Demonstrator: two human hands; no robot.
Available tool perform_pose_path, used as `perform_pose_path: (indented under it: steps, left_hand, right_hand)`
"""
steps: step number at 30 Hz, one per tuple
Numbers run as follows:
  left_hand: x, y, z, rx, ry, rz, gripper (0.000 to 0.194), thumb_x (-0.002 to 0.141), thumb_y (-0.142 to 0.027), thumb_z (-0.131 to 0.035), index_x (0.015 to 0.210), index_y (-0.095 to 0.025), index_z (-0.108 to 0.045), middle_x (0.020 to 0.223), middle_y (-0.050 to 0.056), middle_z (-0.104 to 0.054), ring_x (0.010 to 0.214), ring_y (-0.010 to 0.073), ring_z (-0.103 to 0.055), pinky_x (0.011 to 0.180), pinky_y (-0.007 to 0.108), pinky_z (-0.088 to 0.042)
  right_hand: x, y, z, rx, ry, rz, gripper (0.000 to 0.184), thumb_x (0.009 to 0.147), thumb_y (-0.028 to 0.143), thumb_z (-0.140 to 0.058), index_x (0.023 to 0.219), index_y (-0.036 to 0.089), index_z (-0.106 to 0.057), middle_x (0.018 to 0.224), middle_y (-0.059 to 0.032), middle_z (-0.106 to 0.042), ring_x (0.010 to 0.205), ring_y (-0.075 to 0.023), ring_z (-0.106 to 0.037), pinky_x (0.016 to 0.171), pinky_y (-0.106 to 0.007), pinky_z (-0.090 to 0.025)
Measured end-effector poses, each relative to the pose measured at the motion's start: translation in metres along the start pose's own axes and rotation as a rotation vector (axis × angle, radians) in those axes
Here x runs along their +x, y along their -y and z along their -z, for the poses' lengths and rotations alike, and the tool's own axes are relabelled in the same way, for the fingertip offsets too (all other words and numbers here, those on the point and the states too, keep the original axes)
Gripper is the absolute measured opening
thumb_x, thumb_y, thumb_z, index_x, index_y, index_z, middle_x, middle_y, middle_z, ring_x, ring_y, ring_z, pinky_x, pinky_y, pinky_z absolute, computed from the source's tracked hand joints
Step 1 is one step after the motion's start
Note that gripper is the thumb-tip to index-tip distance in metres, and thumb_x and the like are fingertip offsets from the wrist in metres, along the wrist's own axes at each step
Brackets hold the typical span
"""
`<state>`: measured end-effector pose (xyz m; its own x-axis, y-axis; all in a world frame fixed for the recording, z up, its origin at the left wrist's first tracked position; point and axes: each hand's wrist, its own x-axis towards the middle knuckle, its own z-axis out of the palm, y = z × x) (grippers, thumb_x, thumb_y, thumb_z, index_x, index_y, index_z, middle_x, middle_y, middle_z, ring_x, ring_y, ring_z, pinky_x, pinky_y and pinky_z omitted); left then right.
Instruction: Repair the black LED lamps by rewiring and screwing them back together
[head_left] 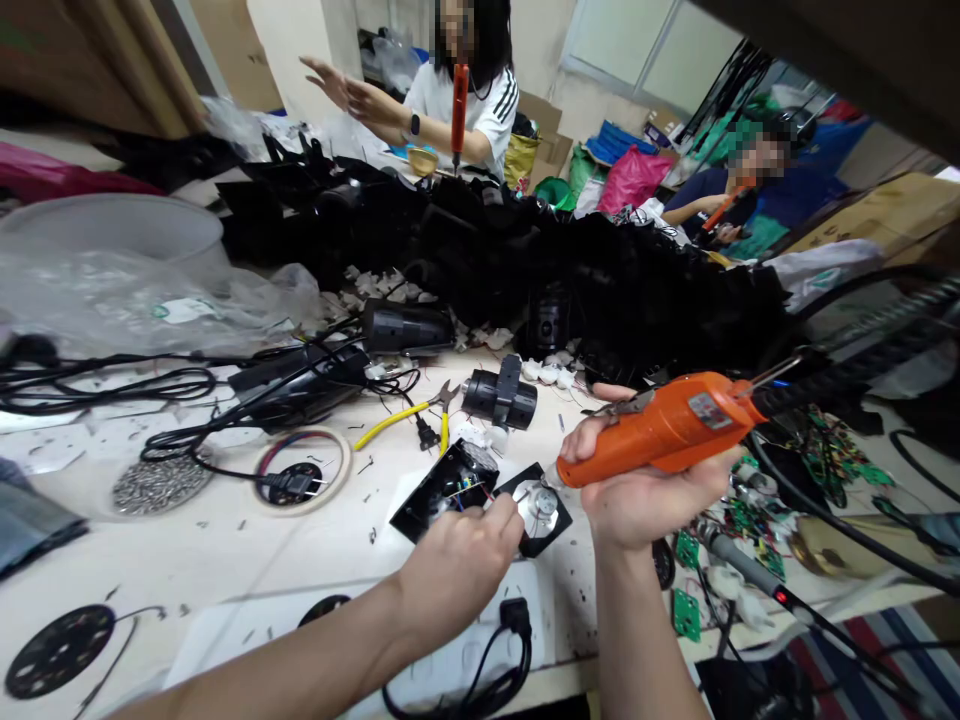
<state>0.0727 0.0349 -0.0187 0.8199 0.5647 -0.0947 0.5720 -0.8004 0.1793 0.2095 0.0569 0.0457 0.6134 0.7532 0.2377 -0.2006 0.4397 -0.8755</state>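
Note:
My right hand [630, 500] is wrapped around an orange electric screwdriver [660, 428], its tip angled down at a black square plate [534, 536]. On that plate sits a small round silver motor [541, 504] with a white base. My left hand [472, 550] is closed at the plate's left edge, and its fingertips hide whatever they pinch. Right behind those fingers lies an open black housing [420, 500] with a small circuit board and thin wires inside. Yellow-handled cutters [397, 424] and a black cylindrical part [499, 398] lie just beyond.
A heap of black parts [480, 240] spans the back. Left are a dish of screws [161, 485], a tape ring [341, 470] and black cables [112, 380]. Green circuit boards [686, 612] and a soldering iron [742, 565] lie right. Two people [491, 110] with orange screwdrivers are across.

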Motion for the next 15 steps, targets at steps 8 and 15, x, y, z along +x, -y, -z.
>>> perform_pose_path:
  steps: [8, 15]
  left_hand:
    - [0.0004, 0.0014, -0.0053, -0.013, -0.009, -0.002, 0.036, 0.081, 0.002, -0.044, 0.108, -0.016, -0.060, 0.103, 0.007, -0.066, 0.073, 0.0200, -0.068, 0.056, 0.029, -0.056]
    - [0.0032, 0.0013, 0.0014, -0.078, 0.056, 0.013, 0.034, 0.081, 0.003, -0.041, 0.104, -0.015, -0.059, 0.101, 0.007, -0.065, 0.075, 0.0193, -0.068, 0.060, 0.028, -0.056]
  right_hand:
    - [0.0039, -0.0018, 0.0013, -0.023, 0.035, -0.037, 0.076, 0.075, 0.081, -0.023, 0.075, 0.018, -0.064, 0.041, 0.0007, -0.051, 0.030, -0.0152, -0.046, 0.028, -0.025, -0.035]
    - [0.0068, -0.0016, 0.0012, -0.045, 0.091, -0.119, 0.080, 0.073, 0.085, -0.019, 0.070, 0.020, -0.065, 0.039, -0.0004, -0.050, 0.031, -0.0144, -0.044, 0.030, -0.026, -0.036]
